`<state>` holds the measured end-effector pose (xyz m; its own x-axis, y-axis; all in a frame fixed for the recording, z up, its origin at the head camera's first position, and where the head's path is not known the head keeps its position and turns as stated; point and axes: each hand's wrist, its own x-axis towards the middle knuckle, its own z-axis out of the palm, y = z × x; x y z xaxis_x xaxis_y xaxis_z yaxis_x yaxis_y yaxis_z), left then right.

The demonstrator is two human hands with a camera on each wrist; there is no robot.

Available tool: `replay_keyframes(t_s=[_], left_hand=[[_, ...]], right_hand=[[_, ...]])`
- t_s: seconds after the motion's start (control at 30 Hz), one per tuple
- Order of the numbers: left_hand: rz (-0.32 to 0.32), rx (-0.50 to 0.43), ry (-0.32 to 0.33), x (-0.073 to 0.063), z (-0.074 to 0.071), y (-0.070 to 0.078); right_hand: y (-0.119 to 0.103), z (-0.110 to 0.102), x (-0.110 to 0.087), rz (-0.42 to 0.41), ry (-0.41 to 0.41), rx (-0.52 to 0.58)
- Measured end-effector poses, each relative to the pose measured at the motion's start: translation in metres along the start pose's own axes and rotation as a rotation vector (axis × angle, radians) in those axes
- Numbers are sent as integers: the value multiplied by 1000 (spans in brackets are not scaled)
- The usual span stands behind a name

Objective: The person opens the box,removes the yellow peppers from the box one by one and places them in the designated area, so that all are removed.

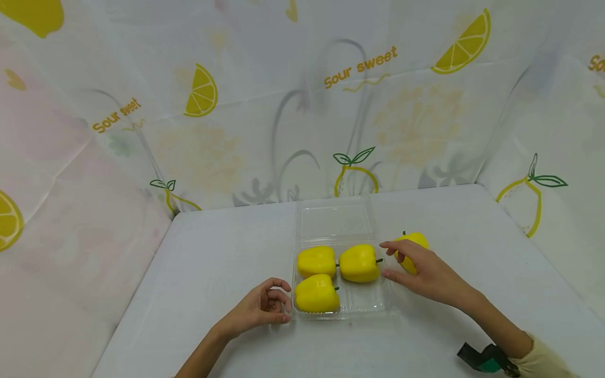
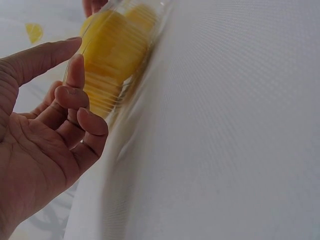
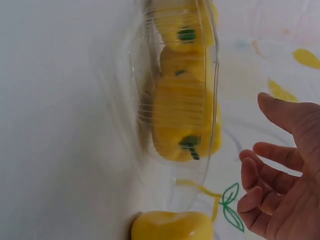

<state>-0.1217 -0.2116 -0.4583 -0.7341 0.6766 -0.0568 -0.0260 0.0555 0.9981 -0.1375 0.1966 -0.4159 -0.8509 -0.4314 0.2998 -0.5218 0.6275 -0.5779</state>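
Three yellow toy bell peppers lie in a clear plastic clamshell box (image 1: 361, 303) whose lid (image 1: 336, 221) is folded back: one back left (image 1: 315, 261), one back right (image 1: 358, 263), one front left (image 1: 316, 294). At the box's left edge is my left hand (image 1: 262, 304), with loosely bent fingers and its thumb and index fingertips right at the rim in the left wrist view. My right hand (image 1: 422, 266) hovers past the right edge, thumb and fingers apart, holding nothing. Partly hidden behind it, another yellow bell pepper (image 1: 416, 239) lies on the table.
The box stands on a white-covered table (image 1: 227, 236). Behind it and at both sides hang pale curtains (image 1: 264, 131) printed with lemons. A black and green strap (image 1: 487, 359) is by the right wrist.
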Motion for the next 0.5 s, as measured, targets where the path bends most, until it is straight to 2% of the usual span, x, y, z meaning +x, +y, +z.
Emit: replay_keyframes(t_s=[0.23,0.5], left_hand=[[-7,7,7,0,0,0],[-1,-5,0,1,0,0]], right_hand=[[-7,12,2,-63,-36,40],[-13,22,4,-78,-99,43]])
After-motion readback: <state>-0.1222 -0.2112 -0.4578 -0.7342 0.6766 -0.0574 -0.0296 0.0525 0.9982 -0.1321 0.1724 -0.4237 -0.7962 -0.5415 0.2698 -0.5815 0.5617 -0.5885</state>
